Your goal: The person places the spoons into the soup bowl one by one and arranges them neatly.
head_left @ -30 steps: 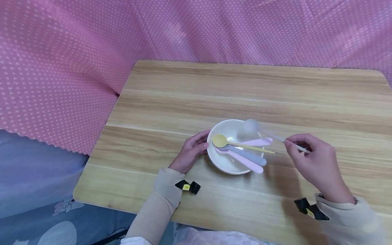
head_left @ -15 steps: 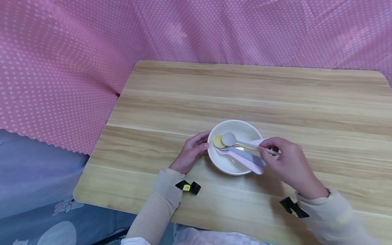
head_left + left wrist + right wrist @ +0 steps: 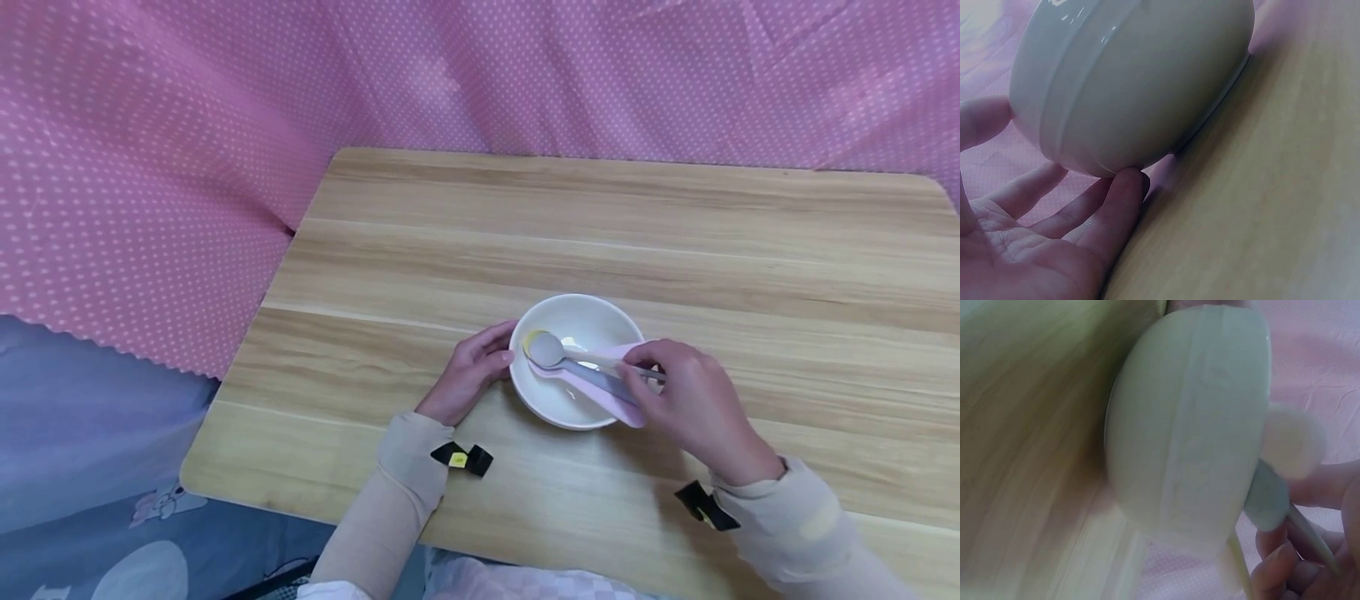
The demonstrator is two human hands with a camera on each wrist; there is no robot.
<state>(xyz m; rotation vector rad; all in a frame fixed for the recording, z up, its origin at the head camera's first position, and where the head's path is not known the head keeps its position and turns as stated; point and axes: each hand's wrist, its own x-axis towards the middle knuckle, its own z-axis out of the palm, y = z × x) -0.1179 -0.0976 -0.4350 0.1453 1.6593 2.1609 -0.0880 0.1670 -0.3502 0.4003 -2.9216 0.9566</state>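
Note:
A white bowl (image 3: 579,315) stands on the table with several utensils lying in it, their handles over the right rim. My left hand (image 3: 472,373) touches the bowl's left side; in the left wrist view its extended fingers (image 3: 1119,206) rest on the outer wall. My right hand (image 3: 693,404) pinches the handle of a pale grey spoon (image 3: 546,351), whose head is over a yellow spoon (image 3: 529,339). Below lie a blue-grey utensil (image 3: 600,381) and a pink utensil (image 3: 600,400). Another pink handle (image 3: 626,349) shows behind the pale spoon. My right hand covers some handle ends.
The wooden table (image 3: 450,233) has rounded corners. Pink dotted cloth (image 3: 480,75) hangs along its back and left side. Blue fabric (image 3: 90,450) lies lower left. A small black strap piece (image 3: 461,457) is on the left cuff.
My right hand has moved left with the pale grey spoon, bringing it from beyond the bowl's upper right rim down over the yellow spoon. My left hand stays at the bowl.

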